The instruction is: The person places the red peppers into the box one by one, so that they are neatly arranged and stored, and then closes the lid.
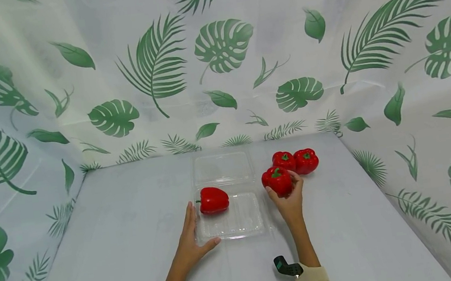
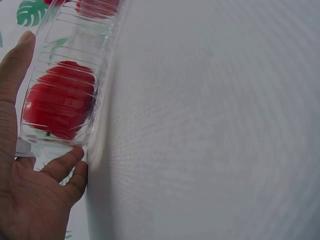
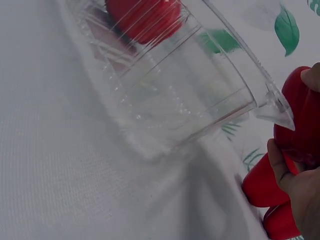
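A clear plastic clamshell box (image 1: 242,217) lies on the table with its lid (image 1: 222,167) folded back away from me. One red bell pepper (image 1: 214,200) lies on its side in the left half of the base, stem to the left. My left hand (image 1: 191,242) rests along the box's left side, fingers straight, thumb at the front edge. To the right of the box, my right hand (image 1: 291,200) grips a second red bell pepper (image 1: 278,181), stem up. In the right wrist view that gripped pepper (image 3: 300,117) is close beside the box's rim.
Two more red bell peppers, a left one (image 1: 283,160) and a right one (image 1: 306,161), stand together behind my right hand. A white cloth covers the table (image 1: 128,244). Leaf-patterned sheets (image 1: 243,73) hang behind and at both sides.
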Tool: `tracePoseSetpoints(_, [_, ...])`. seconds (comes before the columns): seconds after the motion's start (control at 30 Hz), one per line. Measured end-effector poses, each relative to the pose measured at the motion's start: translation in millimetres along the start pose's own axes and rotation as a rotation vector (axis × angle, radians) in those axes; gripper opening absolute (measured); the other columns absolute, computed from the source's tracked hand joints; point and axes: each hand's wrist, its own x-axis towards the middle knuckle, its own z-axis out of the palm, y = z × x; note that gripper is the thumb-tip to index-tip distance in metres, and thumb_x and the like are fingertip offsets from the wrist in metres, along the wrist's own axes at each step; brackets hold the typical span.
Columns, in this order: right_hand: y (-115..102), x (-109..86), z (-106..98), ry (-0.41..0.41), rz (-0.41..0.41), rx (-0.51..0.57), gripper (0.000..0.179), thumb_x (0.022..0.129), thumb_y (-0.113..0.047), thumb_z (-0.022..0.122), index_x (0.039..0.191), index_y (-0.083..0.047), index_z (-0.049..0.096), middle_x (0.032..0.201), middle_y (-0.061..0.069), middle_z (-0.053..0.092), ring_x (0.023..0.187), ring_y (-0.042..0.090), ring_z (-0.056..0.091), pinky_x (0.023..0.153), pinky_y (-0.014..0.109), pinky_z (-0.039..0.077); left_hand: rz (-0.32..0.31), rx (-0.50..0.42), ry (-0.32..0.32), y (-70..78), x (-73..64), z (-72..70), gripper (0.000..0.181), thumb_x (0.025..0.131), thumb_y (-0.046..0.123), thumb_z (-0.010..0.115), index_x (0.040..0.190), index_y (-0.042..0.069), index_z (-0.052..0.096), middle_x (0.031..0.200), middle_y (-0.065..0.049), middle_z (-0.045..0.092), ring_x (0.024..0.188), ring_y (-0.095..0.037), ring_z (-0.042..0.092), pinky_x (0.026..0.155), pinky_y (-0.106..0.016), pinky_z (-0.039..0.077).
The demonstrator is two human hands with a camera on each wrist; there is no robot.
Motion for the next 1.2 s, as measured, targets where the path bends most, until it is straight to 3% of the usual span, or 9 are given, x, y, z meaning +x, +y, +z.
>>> tracePoseSetpoints(0.23, [-7.8, 3.2, 4.5, -0.078, -0.044, 0.084, 0.079, 0.076, -0.007, 0.081, 0.143, -0.014, 0.039, 0.145, 0.003, 0.044, 0.132, 0.017, 0.041, 0.091, 0.011, 0.049, 0.006, -0.005, 0.004, -0.9, -0.4, -0.2, 0.113, 0.075, 0.042, 0.081, 0.159, 0.023, 0.007, 0.166, 0.007, 0.001, 0.153, -0.025, 0.009, 0.115, -0.055, 0.025])
tracePoseSetpoints(0.53, [-16.3, 1.2, 7.5, -0.158, -0.048, 0.047, 0.078, 0.074, -0.006, 0.083, 0.14, -0.011, 0.04, 0.142, 0.006, 0.048, 0.129, 0.019, 0.045, 0.091, 0.01, 0.049, 0.009, -0.006, 0.009, -0.4, -1.1, 0.3, 0.113, 0.075, 0.042, 0.081, 0.159, 0.023, 0.007, 0.166, 0.007, 0.001, 0.153, -0.027, 0.009, 0.115, -0.055, 0.025])
tracePoseSetpoints(0.77, [-13.5, 1.8, 10.1, -0.234, -0.121, -0.021, 0.075, 0.075, -0.009, 0.083, 0.139, -0.012, 0.044, 0.14, 0.005, 0.052, 0.126, 0.019, 0.05, 0.09, 0.01, 0.048, 0.011, -0.015, 0.004, 1.0, -0.9, -0.2, 0.112, 0.076, 0.042, 0.081, 0.159, 0.018, 0.008, 0.166, 0.005, 0.002, 0.153, -0.028, 0.009, 0.116, -0.057, 0.024])
tracePoseSetpoints(0.87, [-13.5, 2.9, 11.7, -0.253, -0.157, -0.064, 0.076, 0.074, -0.01, 0.084, 0.139, -0.013, 0.046, 0.139, 0.003, 0.053, 0.124, 0.018, 0.05, 0.09, 0.016, 0.051, -0.004, -0.012, 0.002, 1.2, -0.8, -0.3, 0.113, 0.076, 0.042, 0.081, 0.159, 0.021, 0.008, 0.166, 0.008, 0.001, 0.153, -0.026, 0.009, 0.116, -0.057, 0.024])
tracePoseSetpoints(1.07, [-13.7, 3.4, 14.1, -0.301, -0.215, -0.194, 0.073, 0.074, -0.021, 0.085, 0.138, -0.017, 0.05, 0.136, 0.003, 0.056, 0.124, 0.02, 0.052, 0.095, 0.046, 0.053, -0.028, 0.011, 0.006, 0.5, -0.8, 0.2, 0.114, 0.074, 0.044, 0.081, 0.158, 0.027, 0.006, 0.166, 0.009, 0.002, 0.153, -0.026, 0.01, 0.114, -0.057, 0.027])
tracePoseSetpoints(1.2, [-12.3, 3.1, 15.8, -0.331, -0.245, -0.26, 0.072, 0.074, -0.023, 0.085, 0.138, -0.015, 0.051, 0.135, 0.006, 0.056, 0.123, 0.022, 0.05, 0.094, 0.049, 0.052, -0.013, 0.017, 0.012, -1.3, -0.2, 1.0, 0.114, 0.075, 0.042, 0.081, 0.158, 0.026, 0.006, 0.166, 0.008, 0.002, 0.153, -0.026, 0.011, 0.114, -0.056, 0.027])
